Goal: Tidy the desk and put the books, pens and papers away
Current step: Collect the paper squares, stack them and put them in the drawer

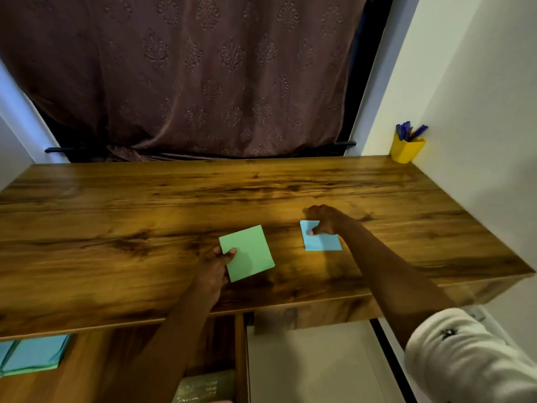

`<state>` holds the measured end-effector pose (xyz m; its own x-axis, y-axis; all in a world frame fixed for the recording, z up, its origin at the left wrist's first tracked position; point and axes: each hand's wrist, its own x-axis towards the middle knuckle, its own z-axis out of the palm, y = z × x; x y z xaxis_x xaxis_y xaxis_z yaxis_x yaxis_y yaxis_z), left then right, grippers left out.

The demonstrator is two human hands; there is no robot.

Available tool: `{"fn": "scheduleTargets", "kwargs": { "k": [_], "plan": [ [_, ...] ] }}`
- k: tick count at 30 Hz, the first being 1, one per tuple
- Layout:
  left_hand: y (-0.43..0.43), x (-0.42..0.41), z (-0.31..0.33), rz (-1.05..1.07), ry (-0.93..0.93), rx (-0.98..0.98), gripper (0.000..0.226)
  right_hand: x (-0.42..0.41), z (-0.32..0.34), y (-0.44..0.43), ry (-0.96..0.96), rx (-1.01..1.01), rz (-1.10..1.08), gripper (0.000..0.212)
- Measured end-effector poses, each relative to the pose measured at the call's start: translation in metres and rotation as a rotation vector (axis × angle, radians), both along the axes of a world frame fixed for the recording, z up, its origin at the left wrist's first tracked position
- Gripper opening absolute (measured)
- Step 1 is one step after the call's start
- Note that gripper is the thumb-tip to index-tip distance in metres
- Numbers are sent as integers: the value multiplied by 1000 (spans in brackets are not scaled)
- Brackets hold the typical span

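Wooden desk [145, 193], corner pen cup [406, 149], left hand [215, 266] pinching green paper [250, 254], right hand [322, 219] pinching blue paper [322, 244]

I'm reading this as a home study nook. A wood-grain desk [145, 199] is sitting wedged between plain white walls [479, 82], and a brown patterned curtain [189, 68] is hanging right behind it, proper household drapes. A yellow cup [406, 152] is standing in the far right corner, holding blue pens [409, 131]. Under the desk a pale drawer [313, 367] is hanging open, and coloured papers [32, 356] are lying on a lower shelf [96, 370] at the left. Something dark [203, 388] is poking out below, maybe a book, but it's too blurry to say.
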<state>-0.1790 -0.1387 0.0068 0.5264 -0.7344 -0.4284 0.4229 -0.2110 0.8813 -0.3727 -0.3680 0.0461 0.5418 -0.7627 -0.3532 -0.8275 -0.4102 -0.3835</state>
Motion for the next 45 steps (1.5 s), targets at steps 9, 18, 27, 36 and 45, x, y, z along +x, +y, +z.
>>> {"fn": "scheduleTargets", "kwargs": {
  "k": [9,18,27,36,45],
  "plan": [
    [2,-9,-11,50,103,58,34,-19,-17,-1,59,-73,-121,73],
    [-3,-25,-9,53,155,96,36,-32,7,45,-586,304,-408,26],
    [-9,-43,17,11,228,-50,24,24,13,111,-839,102,-353,28],
    [-5,-36,19,9,93,-88,22,52,-12,148,-753,-228,-370,43],
    [-3,-33,19,10,109,-107,18,58,-21,154,-725,-244,-343,51]
  ]
}}
